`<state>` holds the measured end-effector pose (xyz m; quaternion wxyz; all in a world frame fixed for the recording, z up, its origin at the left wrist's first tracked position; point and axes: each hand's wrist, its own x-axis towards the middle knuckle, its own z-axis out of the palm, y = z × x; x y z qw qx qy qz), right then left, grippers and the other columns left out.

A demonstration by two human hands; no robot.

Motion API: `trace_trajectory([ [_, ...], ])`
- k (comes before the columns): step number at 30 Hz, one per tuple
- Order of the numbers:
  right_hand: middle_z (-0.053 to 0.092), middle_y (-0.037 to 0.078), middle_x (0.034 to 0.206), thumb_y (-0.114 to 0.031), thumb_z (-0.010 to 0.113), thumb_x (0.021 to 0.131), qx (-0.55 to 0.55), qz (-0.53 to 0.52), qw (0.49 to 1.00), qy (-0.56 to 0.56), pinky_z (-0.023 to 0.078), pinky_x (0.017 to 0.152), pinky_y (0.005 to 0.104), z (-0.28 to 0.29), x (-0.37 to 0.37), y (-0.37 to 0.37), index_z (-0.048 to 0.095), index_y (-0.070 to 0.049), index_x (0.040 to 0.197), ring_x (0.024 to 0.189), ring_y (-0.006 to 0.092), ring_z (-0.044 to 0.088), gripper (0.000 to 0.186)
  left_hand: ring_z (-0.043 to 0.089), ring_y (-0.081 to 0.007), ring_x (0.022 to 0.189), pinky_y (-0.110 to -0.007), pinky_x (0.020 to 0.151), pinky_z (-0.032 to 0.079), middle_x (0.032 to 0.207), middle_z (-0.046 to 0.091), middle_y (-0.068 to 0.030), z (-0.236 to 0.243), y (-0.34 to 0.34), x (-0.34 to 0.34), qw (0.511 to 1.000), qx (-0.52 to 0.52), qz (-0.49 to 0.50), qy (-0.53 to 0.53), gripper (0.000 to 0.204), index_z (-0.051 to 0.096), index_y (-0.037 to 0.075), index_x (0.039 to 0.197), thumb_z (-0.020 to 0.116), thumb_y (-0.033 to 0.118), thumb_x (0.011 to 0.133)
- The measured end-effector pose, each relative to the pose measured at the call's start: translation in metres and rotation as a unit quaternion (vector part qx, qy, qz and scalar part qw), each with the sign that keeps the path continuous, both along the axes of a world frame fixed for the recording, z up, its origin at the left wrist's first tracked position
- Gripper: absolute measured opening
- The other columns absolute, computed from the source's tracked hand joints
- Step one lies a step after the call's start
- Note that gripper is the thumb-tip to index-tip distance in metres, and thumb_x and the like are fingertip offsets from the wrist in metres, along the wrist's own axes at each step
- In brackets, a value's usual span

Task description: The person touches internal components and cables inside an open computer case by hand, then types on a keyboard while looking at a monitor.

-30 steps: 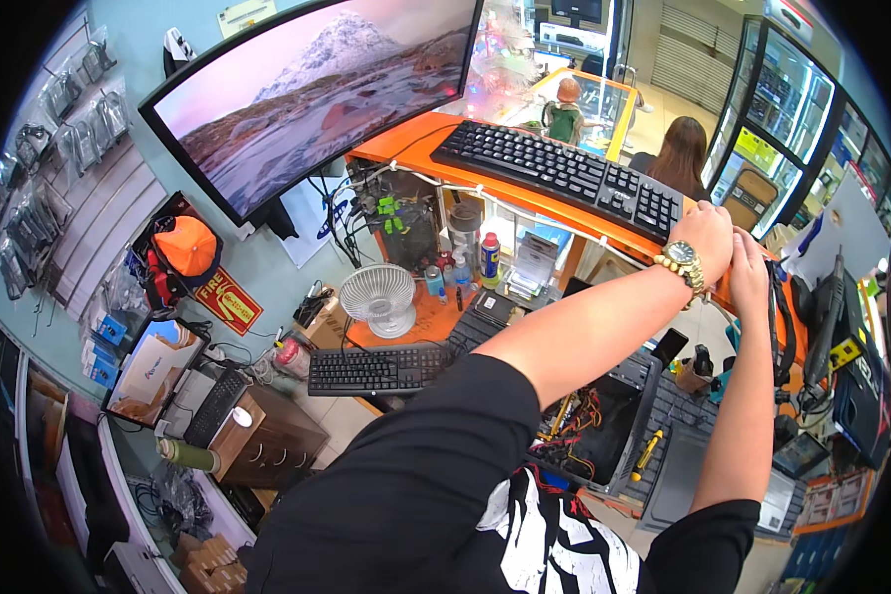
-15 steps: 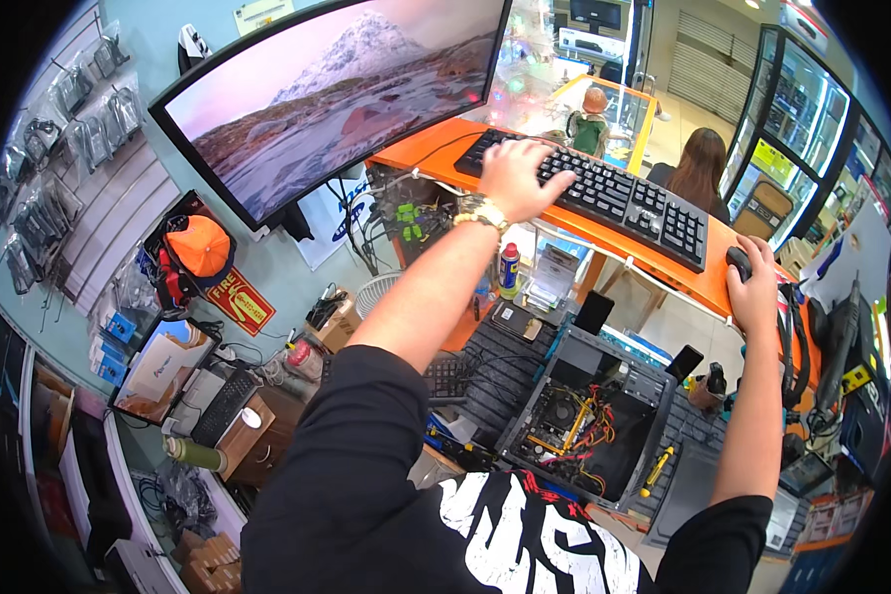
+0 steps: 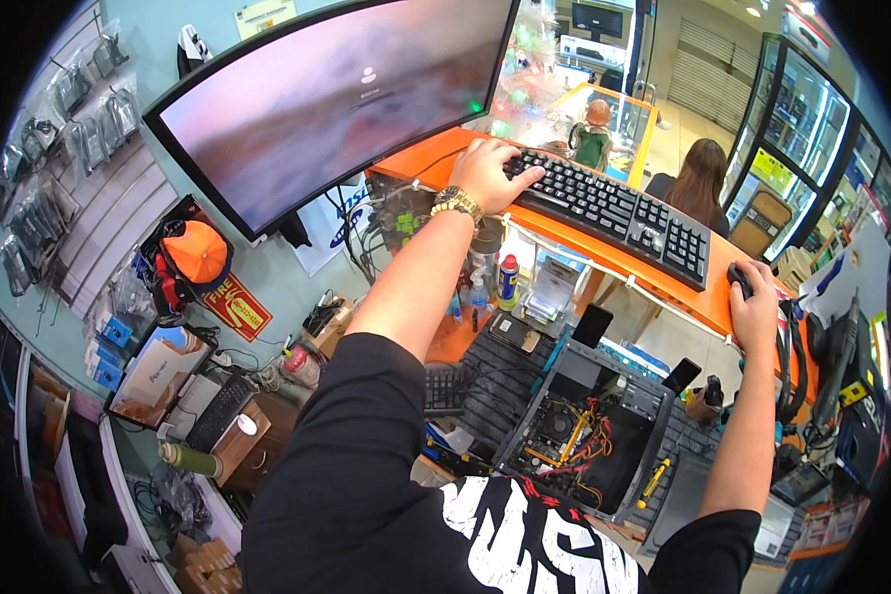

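I have the black keyboard [image 3: 604,212] on the orange counter [image 3: 411,162], its long axis slanting from the monitor [image 3: 327,119] side down to the right, number pad [image 3: 687,253] at the right end, near long side facing me. My left hand [image 3: 487,178] lies over its left end, thumb spread from the fingers; whether they press keys I can't tell. My right hand [image 3: 757,299], beyond its right end, curls over the mouse [image 3: 740,280]. Along its near side I read a bare counter strip, widening rightward. Below the keyboard, the open computer case [image 3: 632,445] holds a circuit board [image 3: 558,424] and coloured wires [image 3: 596,438].
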<state>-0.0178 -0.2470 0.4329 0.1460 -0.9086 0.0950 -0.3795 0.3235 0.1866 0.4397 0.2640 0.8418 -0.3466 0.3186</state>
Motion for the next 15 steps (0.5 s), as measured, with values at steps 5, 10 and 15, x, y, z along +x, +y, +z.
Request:
trace_trajectory([
  [5,0.072,0.019,0.136,-0.002,0.069,0.097,0.003,-0.004,1.000,0.000,0.056,0.113,0.0451,-0.002,0.004,0.000,0.074,0.002,0.129,0.126,0.0410,0.072,0.033,0.068,-0.0342,0.132,-0.048,0.115,0.055,0.133,0.078,-0.0128,0.000,0.000,0.009,1.000,-0.009,-0.001,0.004,0.069,0.085,0.008,0.124,0.076,0.072,0.098],
  [10,0.071,0.019,0.136,-0.003,0.069,0.098,-0.013,-0.013,1.000,-0.007,0.056,0.114,0.0453,-0.005,0.003,-0.004,0.074,0.002,0.130,0.126,0.0409,0.072,0.033,0.070,-0.0350,0.128,-0.047,0.112,0.056,0.126,0.081,-0.0116,-0.007,-0.003,0.010,0.998,-0.046,-0.014,-0.030,0.054,0.086,0.008,0.118,0.078,0.059,0.102],
  [15,0.071,0.020,0.137,-0.004,0.069,0.099,-0.002,-0.014,1.000,-0.005,0.056,0.114,0.0451,-0.001,0.001,-0.004,0.074,0.002,0.131,0.127,0.0413,0.072,0.032,0.072,-0.0344,0.126,-0.048,0.111,0.057,0.124,0.081,-0.0101,-0.010,-0.005,0.011,0.997,-0.073,-0.010,-0.038,0.042,0.086,0.010,0.116,0.079,0.049,0.103],
])
